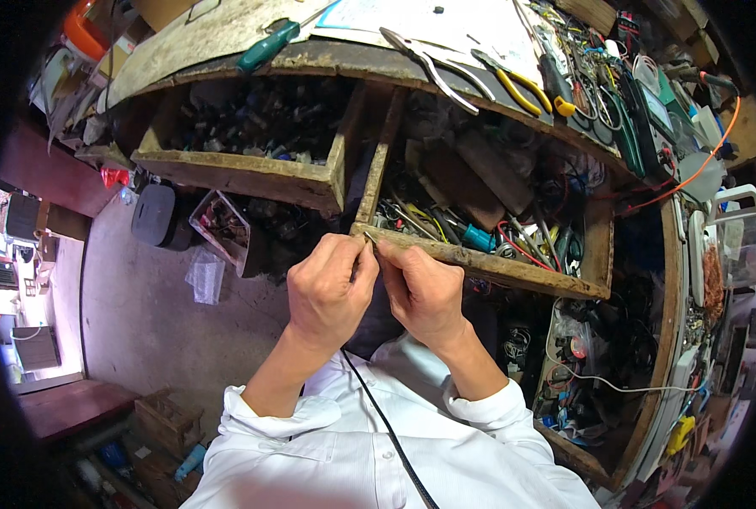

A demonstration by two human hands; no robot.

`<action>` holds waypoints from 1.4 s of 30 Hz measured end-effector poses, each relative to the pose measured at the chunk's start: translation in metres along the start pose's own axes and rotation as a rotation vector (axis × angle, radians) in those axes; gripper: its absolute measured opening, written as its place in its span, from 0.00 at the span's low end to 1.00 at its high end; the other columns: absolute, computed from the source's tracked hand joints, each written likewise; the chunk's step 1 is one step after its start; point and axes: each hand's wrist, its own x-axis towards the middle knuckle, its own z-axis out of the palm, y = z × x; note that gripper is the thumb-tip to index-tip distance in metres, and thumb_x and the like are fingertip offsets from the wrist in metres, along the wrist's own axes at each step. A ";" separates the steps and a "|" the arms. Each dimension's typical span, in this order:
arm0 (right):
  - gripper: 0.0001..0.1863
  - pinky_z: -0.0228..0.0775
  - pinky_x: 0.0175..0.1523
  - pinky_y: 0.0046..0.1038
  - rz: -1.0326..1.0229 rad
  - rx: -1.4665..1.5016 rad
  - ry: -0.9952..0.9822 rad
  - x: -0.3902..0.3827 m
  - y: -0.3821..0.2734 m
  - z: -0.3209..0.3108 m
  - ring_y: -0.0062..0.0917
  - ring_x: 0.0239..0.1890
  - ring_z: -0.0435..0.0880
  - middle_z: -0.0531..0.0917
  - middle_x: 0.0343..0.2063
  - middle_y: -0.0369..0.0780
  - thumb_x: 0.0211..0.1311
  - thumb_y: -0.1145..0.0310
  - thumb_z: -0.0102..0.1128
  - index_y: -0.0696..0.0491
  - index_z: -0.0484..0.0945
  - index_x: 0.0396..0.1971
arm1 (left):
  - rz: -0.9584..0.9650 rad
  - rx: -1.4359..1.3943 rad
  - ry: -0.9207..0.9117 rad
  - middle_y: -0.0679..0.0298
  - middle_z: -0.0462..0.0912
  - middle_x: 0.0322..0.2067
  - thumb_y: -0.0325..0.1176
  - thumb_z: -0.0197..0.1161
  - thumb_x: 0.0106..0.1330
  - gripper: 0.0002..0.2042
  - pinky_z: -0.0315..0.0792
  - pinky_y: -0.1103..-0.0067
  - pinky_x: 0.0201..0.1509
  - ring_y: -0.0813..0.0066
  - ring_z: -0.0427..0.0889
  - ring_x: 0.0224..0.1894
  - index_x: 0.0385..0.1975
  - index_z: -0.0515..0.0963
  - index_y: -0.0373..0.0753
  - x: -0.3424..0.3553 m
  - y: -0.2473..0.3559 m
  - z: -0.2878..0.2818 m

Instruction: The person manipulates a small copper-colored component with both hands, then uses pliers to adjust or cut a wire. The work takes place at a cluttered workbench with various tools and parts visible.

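Observation:
My left hand (331, 284) and my right hand (424, 293) meet fingertip to fingertip in front of the open drawers. Both are closed in a pinch around something small and dark, mostly hidden by the fingers, so its kind does not show. They are by the front corner of the right wooden drawer (488, 265); whether they touch its edge I cannot tell. Inside that drawer lie a teal-handled tool (479, 238), wires and several other tools. A black cord (386, 416) runs down over my white shirt from below my wrists.
On the bench edge lie a green-handled screwdriver (267, 47), pliers with pale handles (437, 72) and yellow-handled cutters (513, 81). The left drawer (234, 176) sticks out, full of dark small parts. A cluttered lower compartment (577, 462) and an orange cable (724, 136) are at right.

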 end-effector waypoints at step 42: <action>0.19 0.77 0.28 0.34 0.041 0.001 -0.030 0.000 -0.008 0.002 0.37 0.25 0.86 0.83 0.27 0.45 0.53 0.82 0.69 0.61 0.81 0.47 | -0.079 -0.017 -0.021 0.53 0.85 0.30 0.21 0.70 0.63 0.03 0.78 0.71 0.32 0.59 0.86 0.28 0.33 0.82 0.31 0.003 0.005 -0.003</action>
